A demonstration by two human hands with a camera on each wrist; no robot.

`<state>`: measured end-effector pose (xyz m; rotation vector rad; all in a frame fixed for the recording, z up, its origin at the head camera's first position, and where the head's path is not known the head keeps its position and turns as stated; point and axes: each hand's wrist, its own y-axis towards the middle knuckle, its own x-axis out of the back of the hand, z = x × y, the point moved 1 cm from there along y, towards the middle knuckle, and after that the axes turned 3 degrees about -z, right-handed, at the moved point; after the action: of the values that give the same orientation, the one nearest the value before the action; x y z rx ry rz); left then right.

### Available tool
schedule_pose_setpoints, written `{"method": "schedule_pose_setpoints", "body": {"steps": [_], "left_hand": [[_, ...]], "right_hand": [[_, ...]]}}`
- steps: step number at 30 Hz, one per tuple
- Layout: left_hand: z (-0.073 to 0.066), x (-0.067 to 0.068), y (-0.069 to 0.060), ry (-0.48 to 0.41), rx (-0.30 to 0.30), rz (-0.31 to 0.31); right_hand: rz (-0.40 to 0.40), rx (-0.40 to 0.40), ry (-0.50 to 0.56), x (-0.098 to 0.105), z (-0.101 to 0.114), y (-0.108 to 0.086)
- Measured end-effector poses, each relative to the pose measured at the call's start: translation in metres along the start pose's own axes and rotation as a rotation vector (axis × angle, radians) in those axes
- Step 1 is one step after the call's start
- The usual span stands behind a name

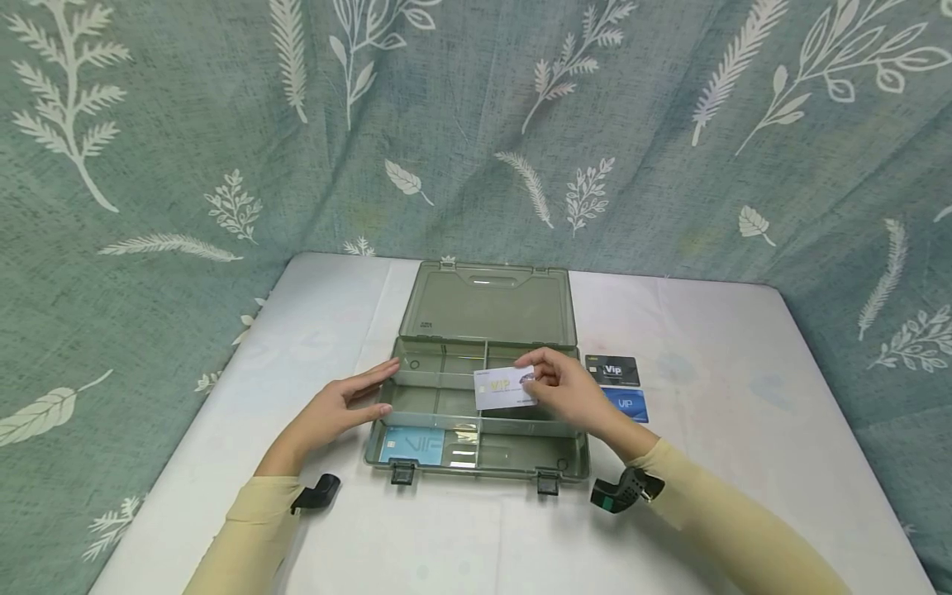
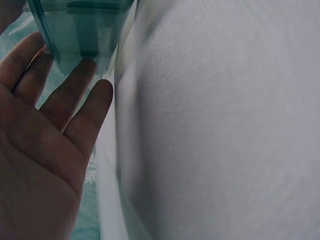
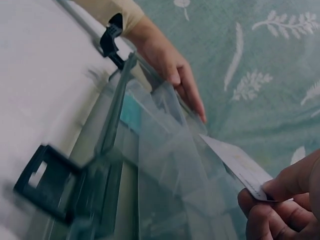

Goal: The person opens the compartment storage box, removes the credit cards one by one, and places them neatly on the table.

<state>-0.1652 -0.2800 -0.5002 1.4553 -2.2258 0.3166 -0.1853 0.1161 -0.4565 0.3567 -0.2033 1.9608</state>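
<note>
A white VIP card point(image 1: 500, 388) is pinched by its right end between the thumb and fingers of my right hand point(image 1: 568, 392), above the middle row of a green see-through compartment box point(image 1: 521, 450). In the right wrist view the card point(image 3: 240, 162) is tilted, clear of the dividers. My left hand point(image 1: 338, 409) rests against the box's left side with its fingers spread and straight; the left wrist view shows its palm and the box wall point(image 2: 85, 30). A light blue VIP card point(image 1: 412, 445) lies in the front left compartment.
The box's lid point(image 1: 491, 306) lies folded back behind it. Right of the box, on the white cloth, are a black VIP card point(image 1: 613, 371) and a blue VIP card point(image 1: 628, 405). Two dark latches point(image 1: 402, 473) stick out in front. A patterned green curtain point(image 1: 461, 165) stands behind.
</note>
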Motion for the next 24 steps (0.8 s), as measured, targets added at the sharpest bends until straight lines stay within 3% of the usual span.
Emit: {"method": "schedule_pose_setpoints", "body": {"steps": [12, 24], "left_hand": [[0.003, 0.0, 0.001, -0.002, -0.01, -0.001], [-0.001, 0.0, 0.0, 0.0, -0.008, -0.006]], "right_hand": [[-0.054, -0.055, -0.056, 0.027, -0.01, -0.013], [-0.129, -0.08, -0.005, 0.059, -0.026, -0.028]]}}
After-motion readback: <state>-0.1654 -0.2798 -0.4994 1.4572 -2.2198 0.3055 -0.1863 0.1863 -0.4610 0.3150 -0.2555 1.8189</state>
